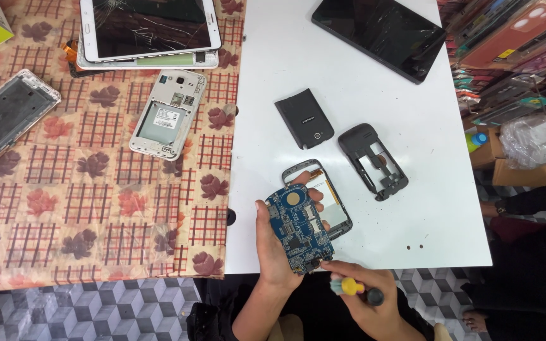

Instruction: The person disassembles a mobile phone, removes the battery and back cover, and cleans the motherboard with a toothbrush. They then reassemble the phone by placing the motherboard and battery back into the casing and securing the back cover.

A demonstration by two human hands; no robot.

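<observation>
Pinching the blue circuit board point(300, 228) in my left hand point(277, 243), right hand point(364, 297) clutching the screwdriver point(356, 290); a slip near the board's near edge could scratch components.

The board point(299, 227) hides part of the phone frame point(330, 202), and the top edge crops both tablets point(150, 28).

White table point(412, 208): phone parts, black tablet point(379, 35).
</observation>
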